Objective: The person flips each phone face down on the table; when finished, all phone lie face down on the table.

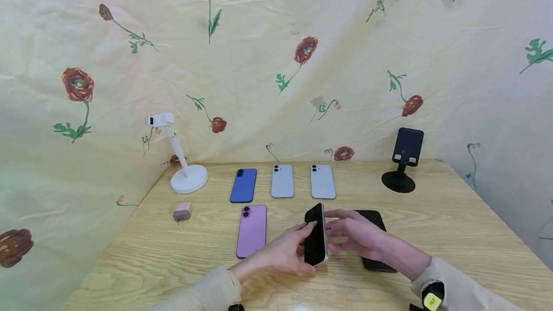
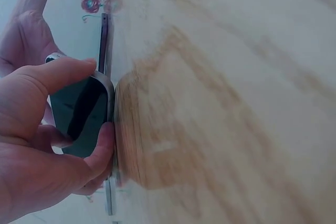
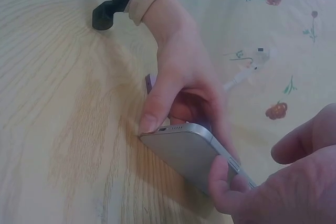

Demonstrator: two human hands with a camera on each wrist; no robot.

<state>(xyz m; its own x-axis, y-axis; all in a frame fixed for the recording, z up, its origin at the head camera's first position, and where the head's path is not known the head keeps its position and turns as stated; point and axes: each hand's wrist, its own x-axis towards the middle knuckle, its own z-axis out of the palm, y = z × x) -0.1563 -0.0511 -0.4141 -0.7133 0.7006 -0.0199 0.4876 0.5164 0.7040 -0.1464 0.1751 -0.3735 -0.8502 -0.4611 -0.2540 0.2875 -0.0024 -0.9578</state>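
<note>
Two hands hold a phone on edge over a wooden table, in front of a flowered cloth.

The cloth backdrop (image 1: 276, 61) is cream, creased and printed with red flowers; it hangs behind and beside the pale, grained wooden table (image 1: 453, 224). On the table stand a white stand (image 1: 183, 167) with a round base and a black stand (image 1: 402, 162). A blue phone (image 1: 244, 185) and two silver phones (image 1: 282, 181) (image 1: 322, 182) lie in a row, with a purple phone (image 1: 251, 231) nearer and a black phone (image 1: 375, 244) flat under the right hand. A small pink charger (image 1: 182, 211) sits by the purple phone. The left hand (image 1: 285, 253) and right hand (image 1: 352, 236) both curl their fingers round the dark-screened phone (image 1: 315, 235), pinching it from either side, upright on its long edge near the table's middle.
</note>
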